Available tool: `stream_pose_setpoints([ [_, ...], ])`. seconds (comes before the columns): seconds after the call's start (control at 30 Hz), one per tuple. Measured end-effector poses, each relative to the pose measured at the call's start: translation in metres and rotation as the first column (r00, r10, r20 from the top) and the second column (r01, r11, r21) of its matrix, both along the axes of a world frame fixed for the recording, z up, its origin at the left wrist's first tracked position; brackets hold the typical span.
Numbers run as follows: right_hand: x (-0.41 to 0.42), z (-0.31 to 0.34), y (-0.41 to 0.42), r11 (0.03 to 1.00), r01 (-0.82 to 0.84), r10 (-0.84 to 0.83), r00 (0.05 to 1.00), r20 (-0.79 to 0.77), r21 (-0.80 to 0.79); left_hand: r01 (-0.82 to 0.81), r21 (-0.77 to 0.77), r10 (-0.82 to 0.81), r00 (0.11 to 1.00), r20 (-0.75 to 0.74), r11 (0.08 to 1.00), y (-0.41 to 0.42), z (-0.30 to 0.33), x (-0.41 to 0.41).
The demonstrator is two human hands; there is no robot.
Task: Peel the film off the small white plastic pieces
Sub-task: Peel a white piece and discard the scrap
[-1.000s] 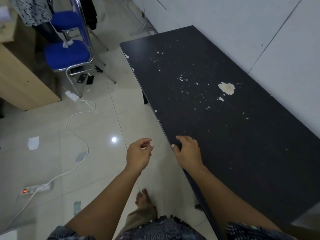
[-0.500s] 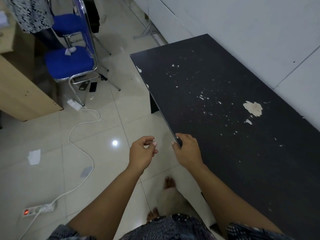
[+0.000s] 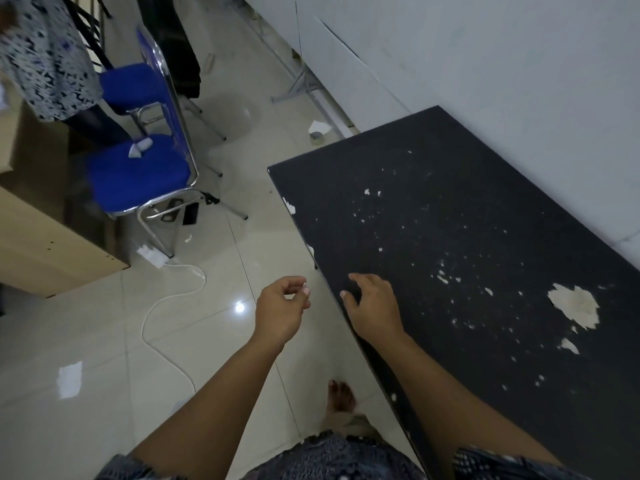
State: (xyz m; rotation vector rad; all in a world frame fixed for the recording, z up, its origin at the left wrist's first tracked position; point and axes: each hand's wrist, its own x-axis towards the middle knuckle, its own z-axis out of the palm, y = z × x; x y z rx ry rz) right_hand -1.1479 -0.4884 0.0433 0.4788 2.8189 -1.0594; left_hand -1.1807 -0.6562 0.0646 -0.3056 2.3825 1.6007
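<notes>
Chairs [image 3: 138,168] beside black table [image 3: 485,237], cable [image 3: 166,306] on floor

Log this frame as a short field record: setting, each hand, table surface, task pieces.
setting: person standing beside a black table on a tiled floor
left hand: off the table, fingers curled, possibly pinching something tiny
right hand: fingers spread at the table's near edge
table surface: chipped, pale patch
task pieces: none clearly identifiable

Bare forearms, short dark-blue sleeves [image 3: 498,464] with pale speckled print, bare foot [image 3: 341,398]
</notes>
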Motion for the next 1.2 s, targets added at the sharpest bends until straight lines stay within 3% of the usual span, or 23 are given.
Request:
stream_pose_setpoints([
  [0.33, -0.103, 0.002, 0.022, 0.993, 0.114, -0.116, 0.991, 0.060, 0.029, 0.071, 0.043, -0.072, 0.997, 0.032, 0.997, 0.018, -0.001, -0.124],
  [0.73, -0.224, 0.006, 0.002, 0.934, 0.357, -0.358, 0.932, 0.051, 0.024, 0.326, 0.037, -0.329, 0.938, 0.110, 0.944, 0.018, 0.011, -0.293],
  [1.2, -0.306, 0.002, 0.020, 0.827, 0.562, -0.563, 0.827, 0.017, 0.021, 0.354, 0.337, -0.458, 0.833, 0.310, 0.872, 0.063, 0.008, -0.401],
])
